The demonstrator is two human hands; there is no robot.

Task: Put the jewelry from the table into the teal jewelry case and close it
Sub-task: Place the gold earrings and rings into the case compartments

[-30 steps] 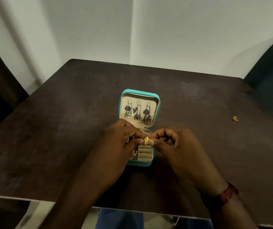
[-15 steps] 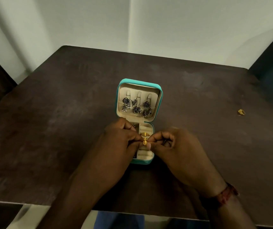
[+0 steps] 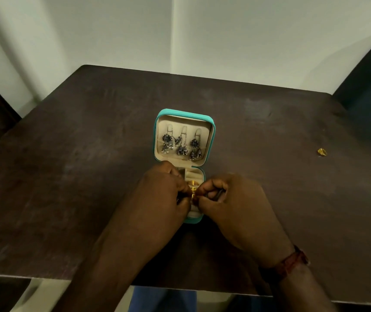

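Note:
The teal jewelry case (image 3: 211, 140) lies open in the middle of the dark table, its lid tilted back with several dark dangling earrings (image 3: 181, 145) hung inside. A gold ring (image 3: 193, 182) sits in the cream ring rolls of the base. My left hand (image 3: 162, 194) and my right hand (image 3: 231, 203) meet over the base, both pinching a second gold ring (image 3: 193, 192) low against the rolls. Much of the base is hidden under my hands. A small gold piece (image 3: 322, 152) lies alone on the table at the far right.
The dark wooden table (image 3: 79, 165) stretches wide on both sides of the case. A dark teal chair back (image 3: 369, 86) stands at the right rear corner. A white wall runs behind, and the table's near edge is just below my forearms.
Both hands lowered the pinched gold ring from above the case down into the ring rolls, just in front of the ring that sits there. The camera view shifted slightly.

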